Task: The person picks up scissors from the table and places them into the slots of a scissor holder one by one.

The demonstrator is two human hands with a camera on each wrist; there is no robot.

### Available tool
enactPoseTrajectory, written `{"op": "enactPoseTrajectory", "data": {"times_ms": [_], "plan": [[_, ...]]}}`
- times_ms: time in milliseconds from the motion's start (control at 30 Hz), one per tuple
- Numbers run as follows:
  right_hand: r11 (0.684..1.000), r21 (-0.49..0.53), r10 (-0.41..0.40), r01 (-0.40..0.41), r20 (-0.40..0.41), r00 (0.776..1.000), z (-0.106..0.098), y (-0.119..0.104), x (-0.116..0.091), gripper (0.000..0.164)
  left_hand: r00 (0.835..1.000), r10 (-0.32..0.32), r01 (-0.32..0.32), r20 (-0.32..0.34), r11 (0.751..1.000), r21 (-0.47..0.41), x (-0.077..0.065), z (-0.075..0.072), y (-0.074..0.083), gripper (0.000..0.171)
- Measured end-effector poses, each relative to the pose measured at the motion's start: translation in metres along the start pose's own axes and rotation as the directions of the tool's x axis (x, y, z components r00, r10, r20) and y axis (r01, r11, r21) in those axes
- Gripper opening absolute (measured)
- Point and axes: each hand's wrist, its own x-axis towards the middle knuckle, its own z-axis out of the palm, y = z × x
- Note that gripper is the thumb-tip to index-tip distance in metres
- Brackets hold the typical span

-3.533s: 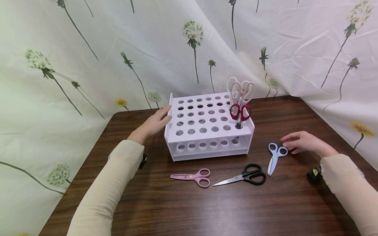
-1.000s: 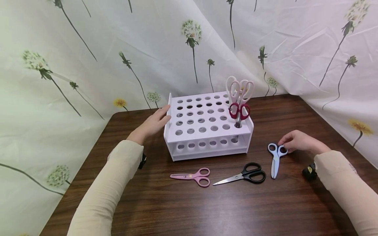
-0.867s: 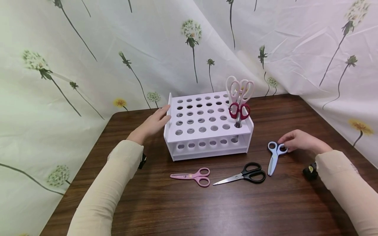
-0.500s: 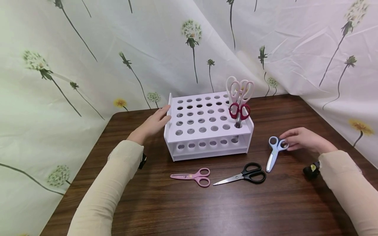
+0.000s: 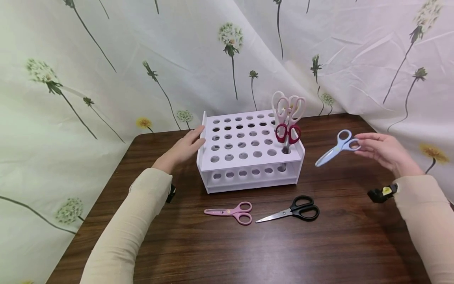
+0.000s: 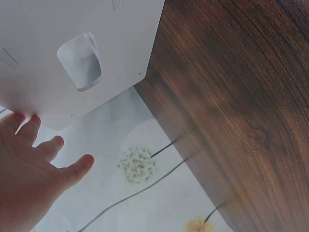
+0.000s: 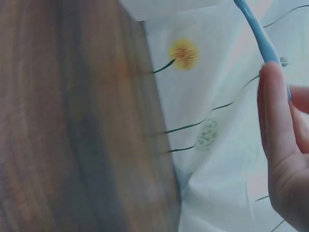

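Light blue scissors (image 5: 337, 148) hang above the table to the right of the rack, blades pointing down and left. My right hand (image 5: 384, 152) pinches them by one handle loop; in the right wrist view the blue scissors (image 7: 260, 36) stand edge-on above the fingers. A white rack (image 5: 248, 161) with rows of round holes stands at the back. Against its left side panel rest the fingertips of my left hand (image 5: 181, 150), fingers extended. In the left wrist view the same panel (image 6: 116, 53) shows a cut-out opening.
Several scissors stand in the rack's right end, among them red-handled scissors (image 5: 288, 133) and pale pink-handled scissors (image 5: 283, 108). Pink scissors (image 5: 232, 213) and black-handled scissors (image 5: 296, 210) lie on the wooden table (image 5: 227, 252) in front. A floral curtain (image 5: 170, 71) hangs behind.
My right hand has lifted the blue scissors off the table by a loop, moving them up and away from me; their blades have swung leftward. The left hand has stayed against the rack.
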Motion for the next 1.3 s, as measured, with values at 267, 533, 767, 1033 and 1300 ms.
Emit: {"op": "enactPoseTrajectory", "data": {"times_ms": [267, 533, 767, 1033, 1300], "plan": [[0.981, 0.166, -0.080, 0.104, -0.145, 0.986, 0.017, -0.023, 0.006, 0.024, 1.000, 0.020, -0.021, -0.002, 0.999, -0.035, 0.000, 0.001, -0.004, 0.062], [0.923, 0.326, -0.129, 0.202, -0.232, 0.964, 0.035, -0.037, 0.013, 0.018, 1.000, 0.012, -0.012, -0.004, 1.000, -0.015, -0.002, 0.001, 0.001, 0.060], [0.874, 0.411, -0.147, 0.259, -0.285, 0.947, 0.047, -0.047, 0.018, 0.016, 1.000, 0.018, -0.018, 0.001, 1.000, 0.005, 0.000, 0.000, -0.001, 0.059], [0.826, 0.487, -0.162, 0.285, -0.278, 0.947, 0.069, -0.058, 0.025, 0.014, 1.000, 0.015, -0.015, -0.003, 1.000, -0.006, 0.000, 0.000, -0.001, 0.059], [0.807, 0.514, -0.185, 0.291, -0.248, 0.951, 0.099, -0.063, 0.031, 0.014, 1.000, 0.006, -0.006, -0.001, 1.000, -0.019, 0.000, 0.001, -0.002, 0.060]]}}
